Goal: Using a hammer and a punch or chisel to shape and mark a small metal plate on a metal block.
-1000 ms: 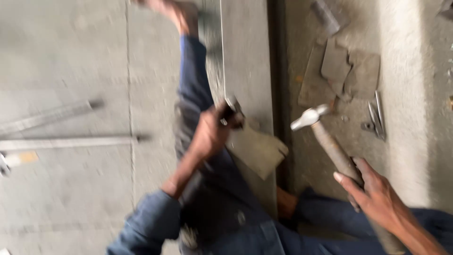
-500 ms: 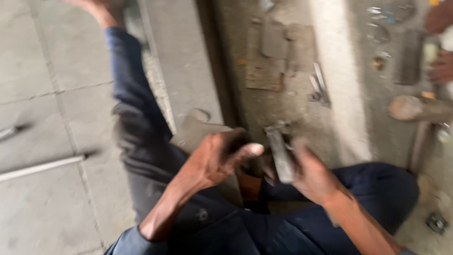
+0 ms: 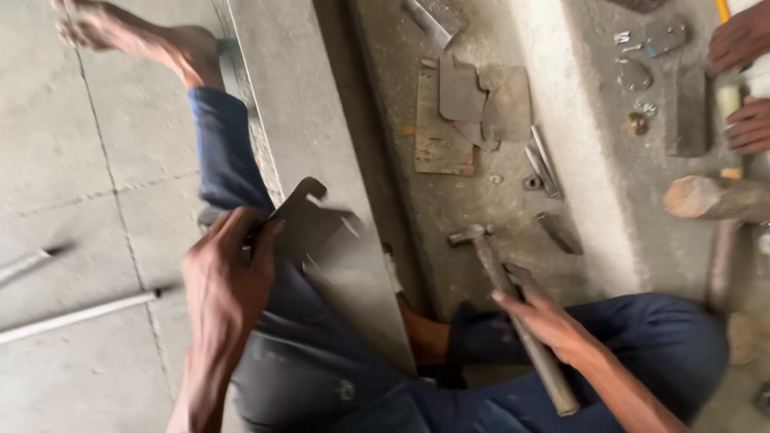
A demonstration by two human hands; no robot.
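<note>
Sheet (image 3: 317, 220) pinched by left hand (image 3: 228, 273) on beam (image 3: 309, 120); hammer (image 3: 513, 309) gripped by right hand (image 3: 549, 321), right of beam. Next, prob.: aimed blow needed.

Metal workshop: concrete floor (image 3: 80, 160), hammer (image 3: 513, 313), scrap plates (image 3: 473, 104).

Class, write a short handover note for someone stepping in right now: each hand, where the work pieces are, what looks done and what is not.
Left hand grips a cut metal sheet piece resting on the long metal beam.
Right hand holds the hammer by its handle, head low over the floor, away from the sheet.
Done: the sheet is placed on the beam.
Left: no blow is landing now; more flat sheet pieces lie on the floor beyond.
</note>
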